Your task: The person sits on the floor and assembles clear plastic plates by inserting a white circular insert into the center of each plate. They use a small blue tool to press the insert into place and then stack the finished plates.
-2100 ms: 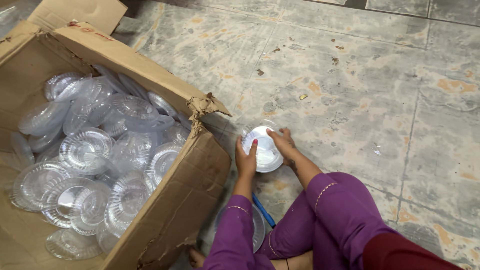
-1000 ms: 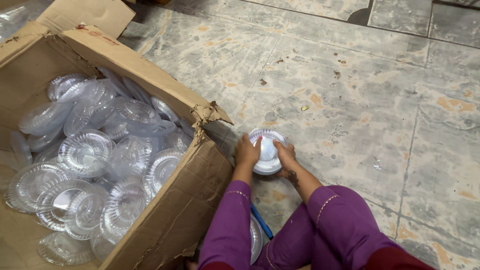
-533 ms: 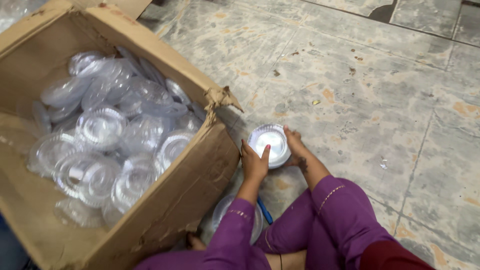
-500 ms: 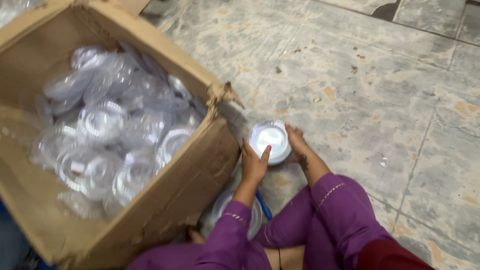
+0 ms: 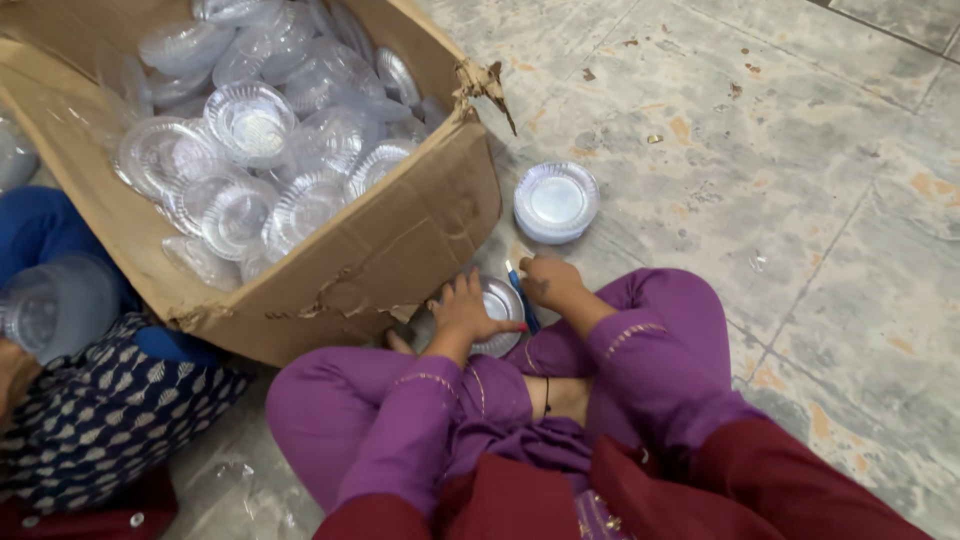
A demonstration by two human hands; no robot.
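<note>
I see an informal packing workplace, worn stone-tile floor, torn cardboard box full of clear plastic plates, workers seated on the ground

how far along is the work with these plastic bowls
Done: one short stack of bowls stands on the floor beside the cardboard box. In hand: the left hand and right hand rest on another bowl by a blue pen. Left: the box is full of loose bowls.

The cardboard box is cut off at the top edge, and the left hand hides part of the small clear dish.
</note>
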